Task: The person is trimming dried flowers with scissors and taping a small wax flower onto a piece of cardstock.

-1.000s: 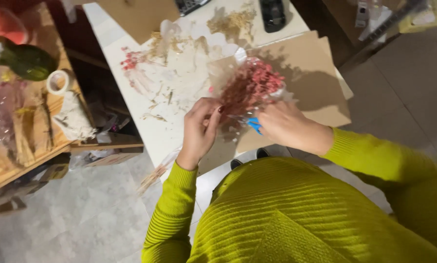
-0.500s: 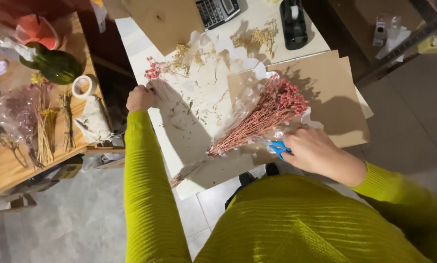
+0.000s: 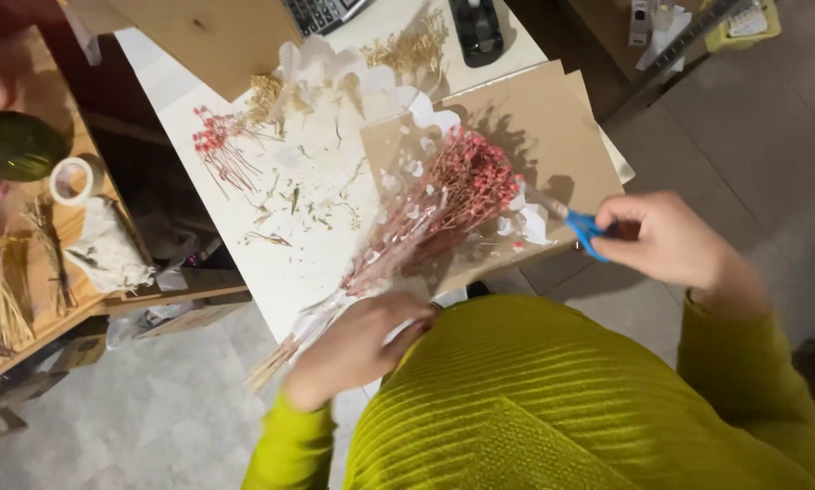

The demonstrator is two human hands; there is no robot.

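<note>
- While the left hand (image 3: 358,349) is clamped round the stems at the near table edge, the bunch (image 3: 435,213) lies flat on the brown card (image 3: 553,127), probably so it stays put for trimming.
- Right hand (image 3: 671,240) is closed on the blue scissors (image 3: 582,227), blades aimed at the pink heads.
- Bunch runs diagonally: stems toward the person, lower left; heads point up-right.
- Loose sprigs (image 3: 221,145) and crumbs sit on the white table (image 3: 289,263), well apart.

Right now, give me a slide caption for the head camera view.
Left hand grips a pink dried-flower bunch by its stems while right hand holds blue-handled scissors beside it.
</note>
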